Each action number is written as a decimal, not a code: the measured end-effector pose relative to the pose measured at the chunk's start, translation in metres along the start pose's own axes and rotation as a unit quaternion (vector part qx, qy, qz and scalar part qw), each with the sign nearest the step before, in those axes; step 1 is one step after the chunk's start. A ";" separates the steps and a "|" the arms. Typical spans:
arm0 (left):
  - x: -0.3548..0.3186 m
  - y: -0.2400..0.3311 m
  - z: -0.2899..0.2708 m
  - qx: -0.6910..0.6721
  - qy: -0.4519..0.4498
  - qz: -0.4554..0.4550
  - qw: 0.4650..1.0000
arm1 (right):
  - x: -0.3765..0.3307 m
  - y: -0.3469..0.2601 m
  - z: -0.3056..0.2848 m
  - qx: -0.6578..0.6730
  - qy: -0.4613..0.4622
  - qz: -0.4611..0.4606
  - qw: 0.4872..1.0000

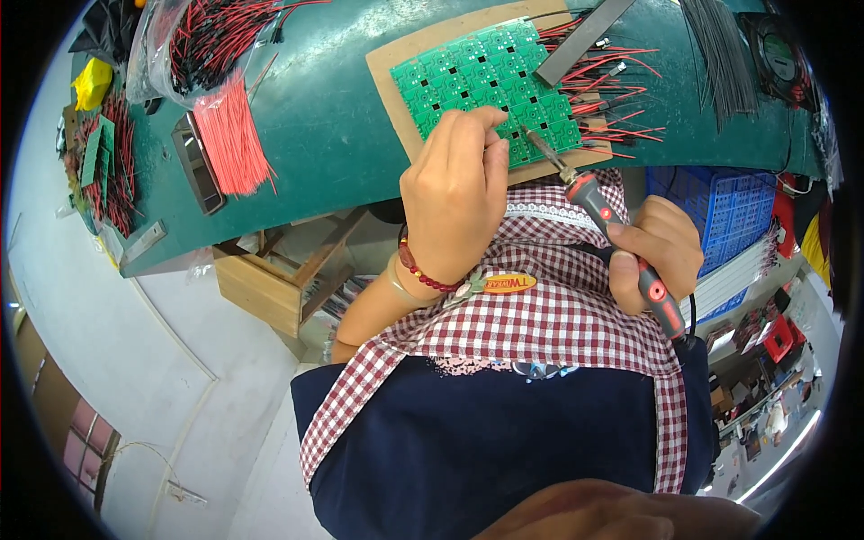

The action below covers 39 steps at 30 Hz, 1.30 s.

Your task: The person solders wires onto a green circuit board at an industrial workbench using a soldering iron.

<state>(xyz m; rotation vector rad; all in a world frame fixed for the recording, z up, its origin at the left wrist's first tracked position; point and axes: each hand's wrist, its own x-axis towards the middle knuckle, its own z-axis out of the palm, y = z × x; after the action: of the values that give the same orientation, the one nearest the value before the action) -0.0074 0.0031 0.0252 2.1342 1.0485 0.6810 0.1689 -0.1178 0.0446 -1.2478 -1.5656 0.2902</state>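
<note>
While right hand (661,247) grips soldering iron (594,202), PCB (493,79) lies ahead-left.

We identify the carrier as a green bench (315,135). Centrally, at the near edge, we find a tan board (380,67), flat and askew. At its right side, we note red and black wires (589,108), their ends reaching over the bench. Farther right, we locate a black wire bundle (715,45), then a black device (776,58). Left of the board, we list a red wire bundle (234,135), a dark case (196,166) just beside it, and clear plastic (142,67) around more wires. At the left end, we record a mixed wire heap (117,175) and a yellow item (92,85)
</note>
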 end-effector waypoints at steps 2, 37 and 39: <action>0.000 -0.001 -0.001 -0.011 0.000 -0.010 1.000 | 0.000 0.001 0.005 0.000 -0.005 0.001 1.000; 0.026 -0.019 0.000 -0.026 0.033 -0.028 0.999 | 0.022 0.007 0.013 -0.013 -0.009 0.074 0.997; 0.025 -0.019 0.000 -0.024 0.031 -0.029 0.999 | 0.022 0.007 0.014 -0.012 -0.011 0.073 0.997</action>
<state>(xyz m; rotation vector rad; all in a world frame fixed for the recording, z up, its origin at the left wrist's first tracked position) -0.0031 0.0325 0.0150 2.0449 1.1107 0.7421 0.1640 -0.0915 0.0468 -1.3840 -1.5043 0.3808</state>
